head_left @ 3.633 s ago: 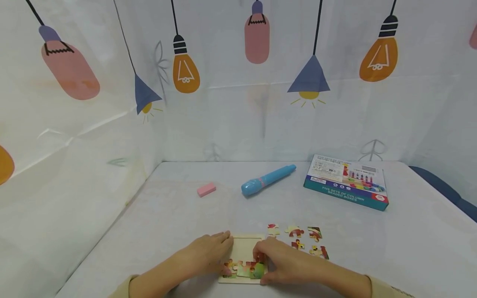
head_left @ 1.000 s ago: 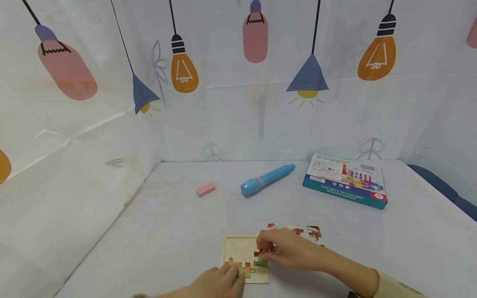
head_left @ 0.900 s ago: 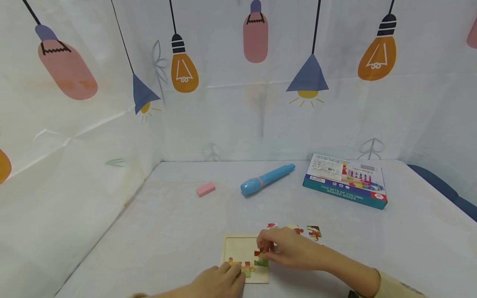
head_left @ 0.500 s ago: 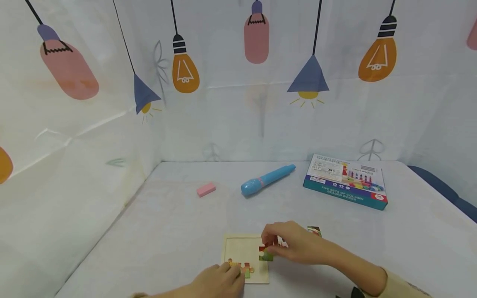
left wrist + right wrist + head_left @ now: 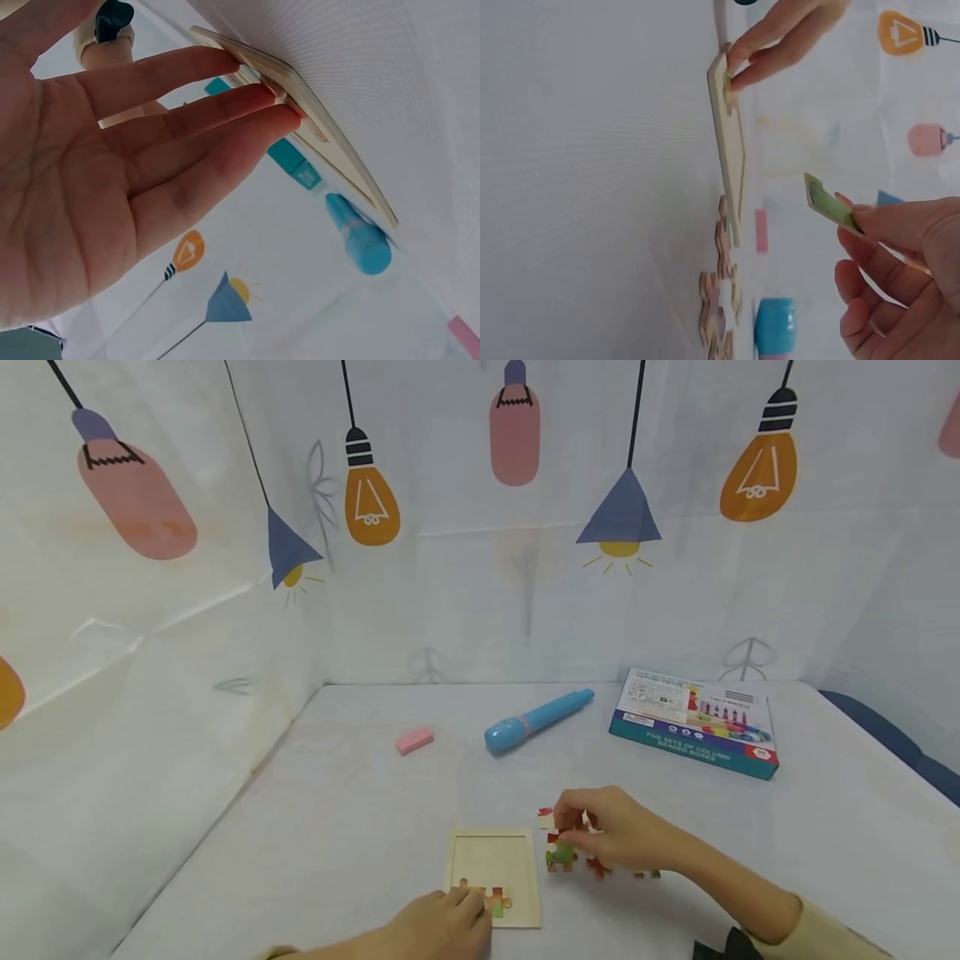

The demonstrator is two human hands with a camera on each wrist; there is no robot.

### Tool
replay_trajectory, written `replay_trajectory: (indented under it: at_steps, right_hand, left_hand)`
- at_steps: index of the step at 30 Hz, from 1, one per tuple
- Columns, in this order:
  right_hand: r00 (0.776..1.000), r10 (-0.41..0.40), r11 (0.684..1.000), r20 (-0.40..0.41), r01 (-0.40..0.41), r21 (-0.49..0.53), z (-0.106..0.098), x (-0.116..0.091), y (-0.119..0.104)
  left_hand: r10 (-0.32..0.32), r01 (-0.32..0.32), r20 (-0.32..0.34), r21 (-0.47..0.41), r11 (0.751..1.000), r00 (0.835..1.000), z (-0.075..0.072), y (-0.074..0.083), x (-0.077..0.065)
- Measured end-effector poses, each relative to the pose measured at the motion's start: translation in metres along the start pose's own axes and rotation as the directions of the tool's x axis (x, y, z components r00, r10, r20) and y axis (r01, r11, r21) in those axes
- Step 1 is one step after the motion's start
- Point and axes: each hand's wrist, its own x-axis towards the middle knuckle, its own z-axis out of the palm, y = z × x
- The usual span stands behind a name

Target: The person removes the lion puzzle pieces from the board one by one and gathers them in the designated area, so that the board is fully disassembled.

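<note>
My right hand [image 5: 618, 828] pinches a green and red jigsaw piece [image 5: 561, 856] between thumb and fingers, just right of the wooden puzzle frame [image 5: 491, 857]. In the right wrist view the held piece [image 5: 827, 201] is off the table, tilted. My left hand [image 5: 441, 927] rests its fingertips on the joined jigsaw pieces [image 5: 498, 903] along the frame's near edge, partly covering them. The left wrist view shows that hand's fingers [image 5: 202, 161] nearly straight, touching inside the frame [image 5: 341, 154]. Loose jigsaw pieces [image 5: 597, 867] lie under and around my right hand, several partly hidden.
A pink block [image 5: 415, 741] and a blue toy microphone [image 5: 536, 722] lie farther back on the white table [image 5: 337, 793]. A flat boxed bead set [image 5: 696, 722] sits at the back right. Printed sheets hang behind and at the left.
The green and red piece has been lifted from the frame's lower right and carried right, over the loose pieces. My left hand slid nearer to me earlier and now stays on the joined pieces.
</note>
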Motion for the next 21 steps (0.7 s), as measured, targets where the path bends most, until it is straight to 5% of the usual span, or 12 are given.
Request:
replay_trajectory:
  at_steps: [4, 21]
  right_hand:
    - [0.999, -0.039, 0.999, -0.029, 0.039, -0.015, -0.004, -0.007, 0.004]
    - [1.000, 0.011, 1.000, -0.016, -0.011, 0.016, -0.019, -0.044, 0.014]
  left_hand:
    - [0.015, -0.012, -0.070, 0.049, 0.999, 0.997, 0.003, 0.001, -0.001]
    - [-0.023, 0.023, 0.017, -0.002, 1.000, 1.000, 0.000, 0.002, 0.001]
